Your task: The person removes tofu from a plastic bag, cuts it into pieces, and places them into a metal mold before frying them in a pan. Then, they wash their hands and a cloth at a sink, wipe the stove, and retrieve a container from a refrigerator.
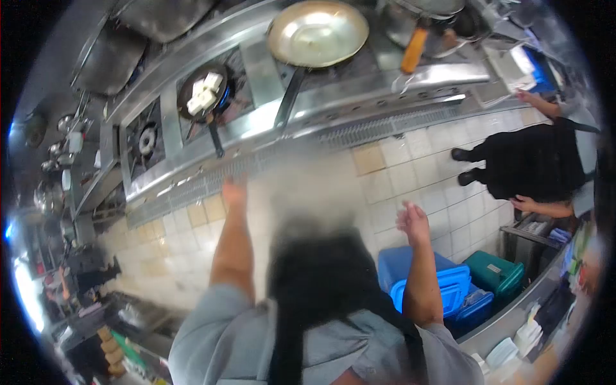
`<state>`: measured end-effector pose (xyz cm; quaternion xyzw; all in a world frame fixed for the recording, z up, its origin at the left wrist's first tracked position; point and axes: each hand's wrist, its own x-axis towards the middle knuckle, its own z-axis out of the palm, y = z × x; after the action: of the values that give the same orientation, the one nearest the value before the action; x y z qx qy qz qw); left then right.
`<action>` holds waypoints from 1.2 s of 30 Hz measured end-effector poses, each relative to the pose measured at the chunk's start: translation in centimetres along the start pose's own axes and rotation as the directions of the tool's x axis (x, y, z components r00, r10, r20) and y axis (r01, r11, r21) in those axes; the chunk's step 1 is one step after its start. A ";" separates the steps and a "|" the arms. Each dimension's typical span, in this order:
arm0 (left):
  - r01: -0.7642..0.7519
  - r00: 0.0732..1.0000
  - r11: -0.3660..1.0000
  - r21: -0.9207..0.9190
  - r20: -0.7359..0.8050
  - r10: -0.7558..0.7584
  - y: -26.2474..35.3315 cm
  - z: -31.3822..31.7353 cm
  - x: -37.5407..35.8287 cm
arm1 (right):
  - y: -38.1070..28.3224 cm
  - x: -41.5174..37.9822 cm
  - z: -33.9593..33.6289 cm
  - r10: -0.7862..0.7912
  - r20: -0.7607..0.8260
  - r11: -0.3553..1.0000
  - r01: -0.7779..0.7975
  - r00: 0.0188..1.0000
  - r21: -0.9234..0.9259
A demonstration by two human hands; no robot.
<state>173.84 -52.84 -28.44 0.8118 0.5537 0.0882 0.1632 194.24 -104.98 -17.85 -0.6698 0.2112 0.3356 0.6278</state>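
My left hand (233, 191) is spread loose and grasps nothing, reaching toward the small black pan (204, 94) of white cubes on the stove, well beyond my fingertips. My right hand (412, 221) is also slack and empty, blue bins (449, 289) below it; I judge I should step closer and take the pan's handle squarely

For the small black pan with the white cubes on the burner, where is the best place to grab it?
Probably by the long handle of the small pan. It sticks out over the stove's front edge toward the tiled floor, clear of the burner and the big pan. Come from the aisle side; the left hand is nearest.
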 end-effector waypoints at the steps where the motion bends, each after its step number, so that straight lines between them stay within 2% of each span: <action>1: -0.036 0.991 0.996 0.085 0.131 0.025 -2.3 -0.1 -1.0 | -3.3 0.6 0.8 -0.102 0.046 0.993 0.099 0.994 0.062; 2: -0.127 0.986 0.983 0.135 0.125 0.111 -3.8 -0.5 -2.7 | -6.7 1.1 1.7 -0.201 0.088 0.974 0.190 0.976 0.124; 3: -0.112 0.959 0.955 0.273 0.280 0.032 -4.8 -1.7 -4.4 | -10.2 1.6 2.6 -0.290 0.111 0.942 0.263 0.950 0.209; 4: -0.394 0.909 0.807 0.440 0.318 0.270 -11.6 2.1 -5.0 | -13.9 2.1 3.5 -0.377 0.131 0.899 0.328 0.917 0.292; 5: -0.233 0.894 0.876 0.422 0.447 0.022 -12.8 1.0 -6.9 | -17.7 2.2 4.5 -0.423 0.122 0.861 0.356 0.898 0.363; 6: -0.437 0.835 0.785 0.439 0.522 0.172 -14.7 -0.4 -9.3 | -21.3 2.3 5.5 -0.466 0.115 0.819 0.379 0.877 0.432; 8: -0.590 0.706 0.603 0.537 0.706 0.061 -18.3 -1.1 -12.1 | -27.4 3.3 7.1 -0.544 0.148 0.736 0.384 0.826 0.557; 9: -0.587 0.579 0.690 0.423 0.815 -0.007 -17.7 -3.3 -13.3 | -30.1 3.3 8.3 -0.557 0.149 0.730 0.397 0.817 0.556; 11: -0.539 0.504 0.768 0.345 0.863 -0.034 -20.8 -3.5 -14.8 | -34.7 3.3 11.0 -0.428 -0.017 0.709 0.348 0.904 0.613; 13: -0.591 0.518 0.765 0.257 0.848 0.115 -21.0 -4.8 -15.7 | -37.8 6.5 11.6 -0.443 0.010 0.673 0.325 0.897 0.665; 14: -0.586 0.524 0.771 0.249 0.842 0.126 -20.9 -4.8 -15.8 | -38.7 8.2 11.2 -0.438 0.035 0.638 0.283 0.898 0.716; 16: -0.596 0.601 0.777 0.202 0.754 0.265 -20.5 -4.6 -15.4 | -39.7 11.6 8.9 -0.464 0.096 0.652 0.266 0.880 0.710; 17: -0.593 0.605 0.781 0.196 0.749 0.271 -19.6 -4.7 -14.7 | -40.3 12.5 8.6 -0.474 0.151 0.667 0.241 0.868 0.705; 18: -0.175 0.693 0.983 0.055 0.716 0.083 -18.5 -4.3 -13.7 | -40.8 10.4 9.7 -0.445 0.002 0.663 0.328 0.895 0.673; 19: 0.285 0.686 0.953 -0.103 0.716 -0.128 -17.1 -4.0 -12.5 | -40.3 8.9 10.5 -0.451 0.011 0.667 0.328 0.893 0.669; 20: 0.676 0.584 0.697 -0.239 0.750 -0.309 -14.9 -4.5 -11.6 | -39.5 7.5 10.8 -0.479 -0.065 0.662 0.408 0.876 0.628; 21: 0.726 0.630 0.565 -0.392 0.708 -0.319 -13.2 -4.6 -10.9 | -38.6 6.2 11.1 -0.507 -0.139 0.654 0.484 0.851 0.582; 23: 0.733 0.660 0.501 -0.460 0.660 -0.360 -10.7 -5.0 -9.2 | -37.0 3.8 11.6 -0.535 -0.164 0.666 0.533 0.829 0.522; 25: 0.739 0.637 0.514 -0.436 0.700 -0.322 -10.2 -4.2 -7.5 | -35.7 1.5 12.2 -0.609 -0.147 0.680 0.608 0.780 0.410; 26: 0.745 0.650 0.456 -0.487 0.684 -0.331 -9.2 -4.3 -7.4 | -35.2 1.3 12.1 -0.612 -0.139 0.681 0.608 0.779 0.408; 28: 0.747 0.655 0.445 -0.494 0.661 -0.367 -7.7 -3.7 -8.1 | -34.4 1.7 11.6 -0.677 -0.180 0.688 0.700 0.714 0.193; 29: 0.747 0.659 0.440 -0.498 0.638 -0.398 -6.8 -3.6 -8.4 | -34.2 2.4 10.9 -0.678 -0.174 0.688 0.700 0.715 0.193; 30: 0.707 0.690 0.509 -0.490 0.636 -0.347 -6.5 -3.1 -9.2 | -34.2 3.3 10.2 -0.749 -0.170 0.651 0.759 0.641 -0.007; 31: 0.705 0.694 0.508 -0.496 0.631 -0.347 -6.1 -2.6 -10.1 | -34.4 4.0 9.7 -0.814 -0.149 0.581 0.788 0.562 -0.202; 32: 0.726 0.660 0.528 -0.440 0.662 -0.356 -5.3 -2.2 -11.0 | -34.7 4.3 9.5 -0.861 -0.148 0.508 0.825 0.487 -0.247; 33: 0.745 0.623 0.547 -0.381 0.690 -0.368 -4.8 -1.5 -11.2 | -35.7 3.9 9.4 -0.862 -0.148 0.507 0.828 0.485 -0.240; 35: 0.725 0.598 0.613 -0.313 0.728 -0.335 -3.7 -0.4 -12.6 | -38.1 2.1 8.6 -0.749 -0.013 0.656 0.744 0.663 0.126; 36: 0.698 0.601 0.651 -0.298 0.739 -0.306 -3.0 0.2 -13.2 | -39.7 2.2 8.7 -0.721 0.016 0.678 0.699 0.693 0.226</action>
<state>166.38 -64.07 -29.26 0.5030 0.6288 -0.0824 0.5872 222.11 -91.27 8.51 -0.6132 -0.0655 0.0767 0.7835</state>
